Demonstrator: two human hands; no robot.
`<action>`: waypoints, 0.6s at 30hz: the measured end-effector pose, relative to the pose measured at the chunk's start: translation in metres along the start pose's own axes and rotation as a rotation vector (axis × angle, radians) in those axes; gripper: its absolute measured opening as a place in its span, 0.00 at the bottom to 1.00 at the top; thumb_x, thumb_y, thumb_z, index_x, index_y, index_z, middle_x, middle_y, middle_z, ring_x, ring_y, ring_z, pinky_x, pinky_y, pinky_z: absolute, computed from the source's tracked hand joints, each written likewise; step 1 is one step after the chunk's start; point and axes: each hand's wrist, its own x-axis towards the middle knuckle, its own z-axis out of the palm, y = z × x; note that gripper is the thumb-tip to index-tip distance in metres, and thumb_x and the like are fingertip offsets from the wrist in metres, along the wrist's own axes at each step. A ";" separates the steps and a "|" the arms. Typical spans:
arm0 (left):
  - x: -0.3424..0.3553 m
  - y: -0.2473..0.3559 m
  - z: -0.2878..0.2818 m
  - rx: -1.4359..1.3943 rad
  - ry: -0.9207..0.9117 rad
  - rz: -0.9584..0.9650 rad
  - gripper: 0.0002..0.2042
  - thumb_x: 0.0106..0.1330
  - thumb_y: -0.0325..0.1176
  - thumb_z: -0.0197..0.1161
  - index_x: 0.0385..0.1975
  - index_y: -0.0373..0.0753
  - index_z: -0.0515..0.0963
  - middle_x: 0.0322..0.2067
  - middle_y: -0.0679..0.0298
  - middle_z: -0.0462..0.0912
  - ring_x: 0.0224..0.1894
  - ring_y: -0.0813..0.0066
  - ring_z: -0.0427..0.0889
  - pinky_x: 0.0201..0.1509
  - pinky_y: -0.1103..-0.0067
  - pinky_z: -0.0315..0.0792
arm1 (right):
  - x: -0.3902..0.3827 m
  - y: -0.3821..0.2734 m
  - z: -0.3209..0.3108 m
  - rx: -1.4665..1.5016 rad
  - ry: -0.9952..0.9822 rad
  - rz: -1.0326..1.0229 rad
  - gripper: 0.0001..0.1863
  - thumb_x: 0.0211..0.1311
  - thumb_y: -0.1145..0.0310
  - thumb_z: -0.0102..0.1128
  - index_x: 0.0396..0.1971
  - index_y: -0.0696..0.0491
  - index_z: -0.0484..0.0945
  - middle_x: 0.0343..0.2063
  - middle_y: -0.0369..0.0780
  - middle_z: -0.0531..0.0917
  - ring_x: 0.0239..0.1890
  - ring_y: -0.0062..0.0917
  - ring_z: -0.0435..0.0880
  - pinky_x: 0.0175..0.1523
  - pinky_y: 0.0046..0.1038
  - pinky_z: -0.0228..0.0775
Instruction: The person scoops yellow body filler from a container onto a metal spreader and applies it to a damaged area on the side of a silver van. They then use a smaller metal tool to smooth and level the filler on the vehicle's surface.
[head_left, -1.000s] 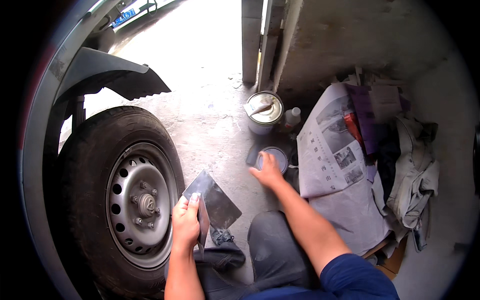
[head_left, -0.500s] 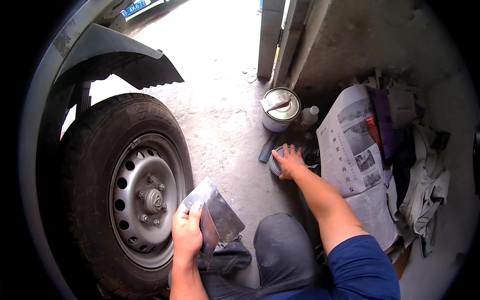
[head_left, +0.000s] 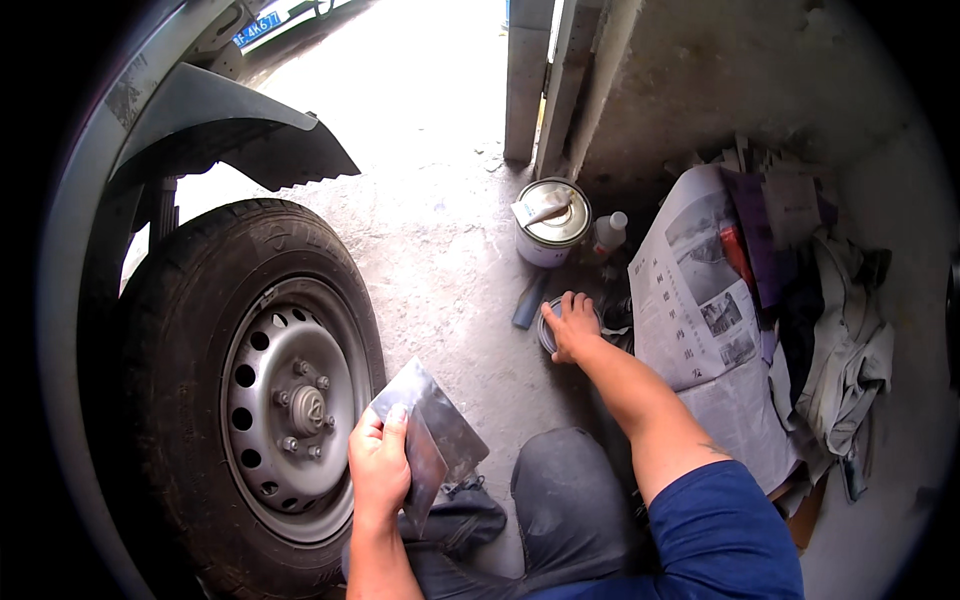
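Observation:
My left hand grips two thin, flat metal putty scrapers, fanned apart and tilted above my legs, with the thumb pressed on their near edge. Stretched forward, my right hand lies over a small round tin on the floor. Its fingers curl over the far side of the tin and the thumb sits on the left. Most of the tin's top is hidden by the hand. A blue-grey flat strip lies on the floor just left of it.
A vehicle wheel stands close at left under a fender. Beyond the tin are a large metal can with a tube on its lid and a white bottle. Newspaper and rags are heaped at right.
My right hand's fingers have drawn closer together over the tin. My left hand still holds the scrapers, almost unmoved. The whole view has shifted slightly.

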 end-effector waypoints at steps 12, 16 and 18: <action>-0.011 0.006 0.002 0.001 -0.018 0.030 0.08 0.71 0.30 0.52 0.39 0.33 0.76 0.31 0.70 0.78 0.31 0.88 0.71 0.35 0.87 0.67 | -0.008 -0.013 0.020 -0.015 0.113 0.166 0.51 0.41 0.48 0.73 0.65 0.39 0.53 0.64 0.53 0.53 0.64 0.53 0.53 0.62 0.46 0.53; -0.012 0.006 -0.003 0.000 0.011 0.029 0.08 0.71 0.30 0.52 0.39 0.33 0.76 0.32 0.69 0.79 0.32 0.87 0.72 0.37 0.86 0.68 | -0.027 -0.015 0.017 0.181 0.196 0.202 0.50 0.42 0.49 0.72 0.65 0.40 0.53 0.65 0.54 0.51 0.65 0.55 0.51 0.63 0.48 0.52; -0.013 0.004 -0.008 -0.021 0.022 0.030 0.07 0.71 0.30 0.52 0.40 0.33 0.75 0.33 0.68 0.79 0.33 0.86 0.73 0.38 0.85 0.68 | -0.043 -0.021 -0.005 0.305 0.253 0.161 0.51 0.43 0.48 0.72 0.66 0.43 0.52 0.64 0.55 0.52 0.65 0.54 0.54 0.64 0.48 0.53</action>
